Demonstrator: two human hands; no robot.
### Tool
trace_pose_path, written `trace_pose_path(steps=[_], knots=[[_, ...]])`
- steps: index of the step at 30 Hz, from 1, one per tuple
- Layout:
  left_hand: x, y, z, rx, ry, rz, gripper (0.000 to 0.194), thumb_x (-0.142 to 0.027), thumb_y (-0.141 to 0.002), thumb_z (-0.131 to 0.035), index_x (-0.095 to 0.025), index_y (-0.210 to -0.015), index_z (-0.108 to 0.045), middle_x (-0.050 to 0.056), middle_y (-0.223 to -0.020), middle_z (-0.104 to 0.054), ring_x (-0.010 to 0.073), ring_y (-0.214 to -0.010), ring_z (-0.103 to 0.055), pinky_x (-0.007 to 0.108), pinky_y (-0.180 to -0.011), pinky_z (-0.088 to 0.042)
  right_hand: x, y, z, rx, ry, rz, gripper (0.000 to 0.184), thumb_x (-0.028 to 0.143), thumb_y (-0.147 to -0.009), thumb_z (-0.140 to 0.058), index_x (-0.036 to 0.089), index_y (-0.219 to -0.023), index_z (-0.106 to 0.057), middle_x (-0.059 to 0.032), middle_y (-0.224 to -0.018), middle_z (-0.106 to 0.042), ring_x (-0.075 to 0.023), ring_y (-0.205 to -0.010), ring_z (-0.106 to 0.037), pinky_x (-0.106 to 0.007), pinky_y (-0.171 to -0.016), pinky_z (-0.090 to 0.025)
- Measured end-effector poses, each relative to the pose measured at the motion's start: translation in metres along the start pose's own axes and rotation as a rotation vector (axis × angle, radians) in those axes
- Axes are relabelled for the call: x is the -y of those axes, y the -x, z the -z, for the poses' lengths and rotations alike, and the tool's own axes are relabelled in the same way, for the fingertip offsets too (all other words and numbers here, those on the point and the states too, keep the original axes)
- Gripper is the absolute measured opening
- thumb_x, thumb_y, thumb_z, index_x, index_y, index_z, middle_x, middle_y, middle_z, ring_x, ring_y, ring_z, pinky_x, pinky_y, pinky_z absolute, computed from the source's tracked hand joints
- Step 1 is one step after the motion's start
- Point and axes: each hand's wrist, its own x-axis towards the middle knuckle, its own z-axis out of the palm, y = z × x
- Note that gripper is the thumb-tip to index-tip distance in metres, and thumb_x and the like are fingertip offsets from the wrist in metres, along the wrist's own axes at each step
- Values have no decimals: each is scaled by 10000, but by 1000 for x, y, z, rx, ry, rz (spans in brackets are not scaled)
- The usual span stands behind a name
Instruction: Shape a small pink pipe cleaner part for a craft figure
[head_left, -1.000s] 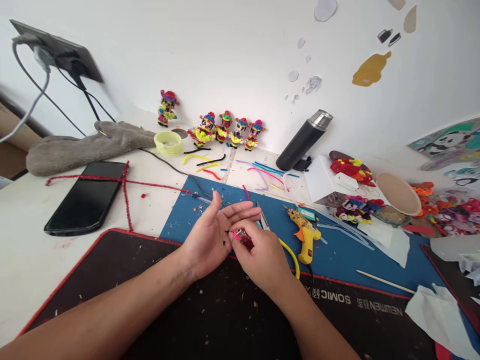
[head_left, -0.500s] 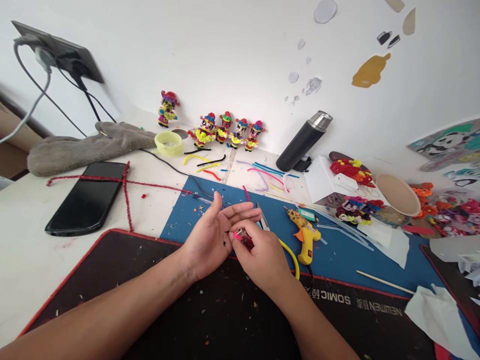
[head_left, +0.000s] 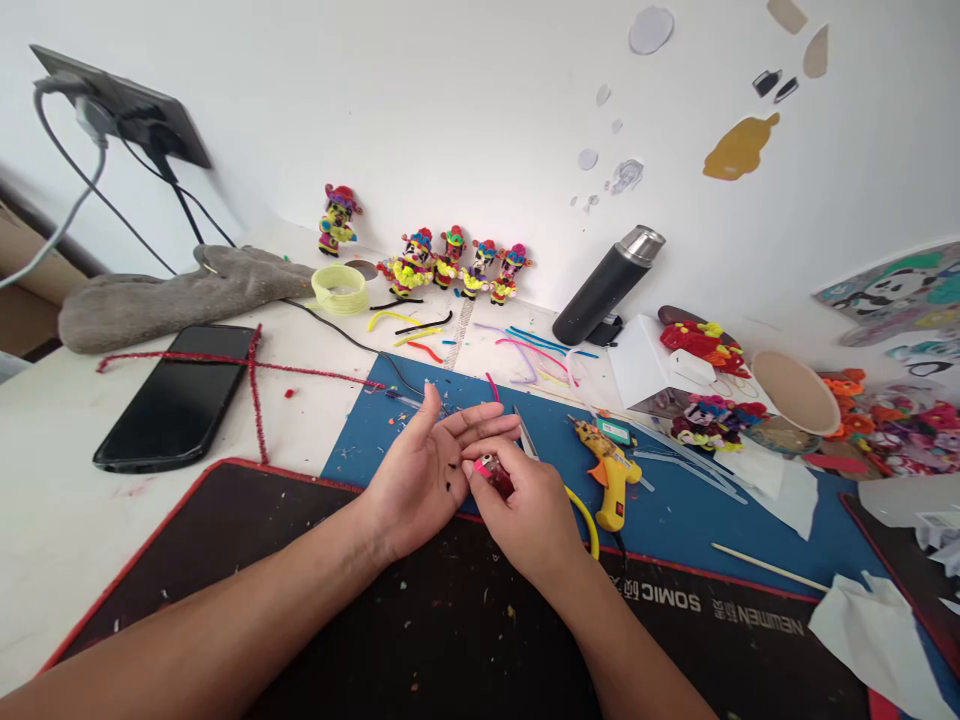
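Note:
My left hand [head_left: 420, 475] is held palm up, fingers stretched out and thumb raised. Small black bits [head_left: 450, 487] lie on its palm. Close against that palm, my right hand [head_left: 525, 510] is closed round a red lighter [head_left: 495, 473] with a pink button and a metal top; most of its body is hidden by the fingers. Just beyond my right hand lie partly covered scissors [head_left: 526, 436]. A yellow pipe cleaner [head_left: 585, 515] curves out beside the same hand, and a yellow glue gun [head_left: 613, 485] rests to its right.
Several small figures [head_left: 450, 262] stand along the wall near a yellow tape roll [head_left: 340, 290]. A black phone [head_left: 176, 400] lies at left under red pipe cleaners [head_left: 255, 395]. A black flask [head_left: 609, 285] leans at the back. A wooden stick [head_left: 771, 568] lies at right.
My right fingertips and the lighter have shifted slightly to the right over the left palm, showing the black bits more plainly. My left hand stays nearly still.

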Motion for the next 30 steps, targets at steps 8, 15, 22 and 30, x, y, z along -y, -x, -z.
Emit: trace_pose_path(steps=[8, 15, 22, 30], knots=[[-1, 1, -4, -46, -42, 1, 701, -656, -1062, -345, -88, -1158, -745, 234, -1391, -696, 351, -1357, -610, 434, -1111, -506, -1, 1, -1, 40, -16, -4, 153, 251, -939, -665, 261, -1065, -753, -8, -897, -825, -190, -718, -745, -277, -653, -500], [2, 0, -1, -26, -50, 0, 707, -664, -1052, -372, -77, -1185, -744, 242, -1371, -705, 353, -1363, -606, 449, -1177, -450, 0, 2, -5, 61, 2, 5, 160, 217, -920, -674, 261, -1055, -748, 1, -890, -822, -181, -691, -722, -276, -638, -472], [2, 0, -1, -20, -52, 9, 729, -676, -1050, -355, -73, -1172, -744, 243, -1329, -725, 341, -1304, -646, 423, -1114, -499, -5, 3, -9, 40, 10, 15, 104, 232, -920, -655, 244, -980, -740, 1, -762, -780, -167, -587, -656, -268, -575, -414], [1, 0, -1, -23, -44, 27, 726, -671, -1058, -335, -89, -1125, -763, 221, -1295, -738, 304, -1193, -689, 374, -944, -577, -1, 2, -3, -23, -54, 4, 86, 235, -903, -653, 241, -932, -734, 21, -649, -708, -145, -496, -579, -256, -517, -394]])
